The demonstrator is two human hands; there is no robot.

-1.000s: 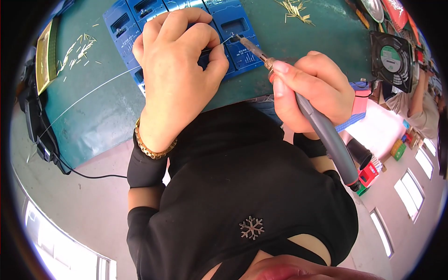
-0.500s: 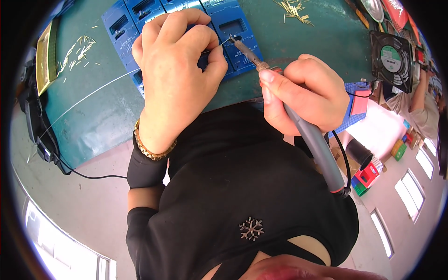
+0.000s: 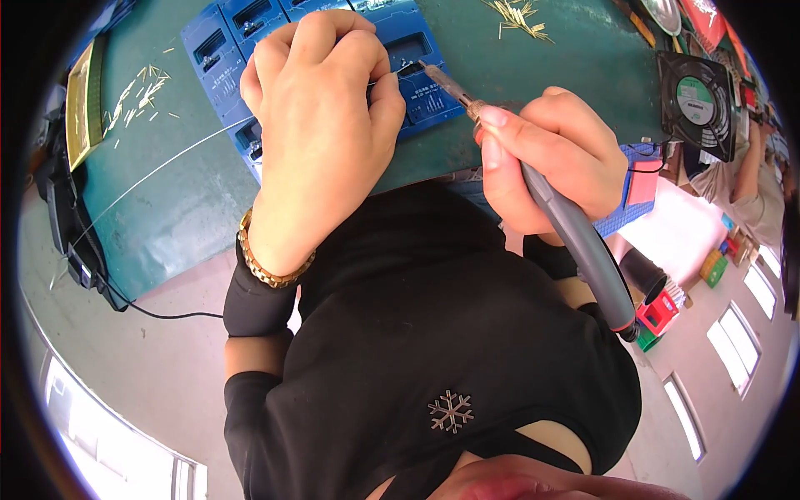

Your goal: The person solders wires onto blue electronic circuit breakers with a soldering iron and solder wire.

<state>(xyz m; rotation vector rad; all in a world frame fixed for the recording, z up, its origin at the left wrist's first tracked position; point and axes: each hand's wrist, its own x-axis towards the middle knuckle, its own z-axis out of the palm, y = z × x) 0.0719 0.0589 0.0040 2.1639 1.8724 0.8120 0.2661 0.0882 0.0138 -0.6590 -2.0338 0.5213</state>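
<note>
My left hand point(image 3: 325, 125) is closed over a panel of blue circuit boards point(image 3: 429, 102), pinching a thin silvery solder wire point(image 3: 177, 163). The wire trails away to the left of the wrist, and its end by the fingertips is hard to make out. In my right hand point(image 3: 567, 154) is a soldering iron point(image 3: 575, 237) with a grey handle, held like a pen. Its tip is at the right end of a small dark slot on the right-hand board; whether it touches cannot be told. My left hand hides the middle of the panel.
Loose pale pins point(image 3: 142, 98) lie on the green tabletop point(image 3: 179, 221) beside a yellow tray point(image 3: 82, 104). Another pile of pins point(image 3: 521, 17) is beyond the boards. A black fan point(image 3: 698, 104) stands at the right, with another person's arm point(image 3: 750, 167) past it.
The soldering iron and my right hand have shifted slightly to the right, widening the distance between the tip and my left fingertips. The board panel has slid a little to the left.
</note>
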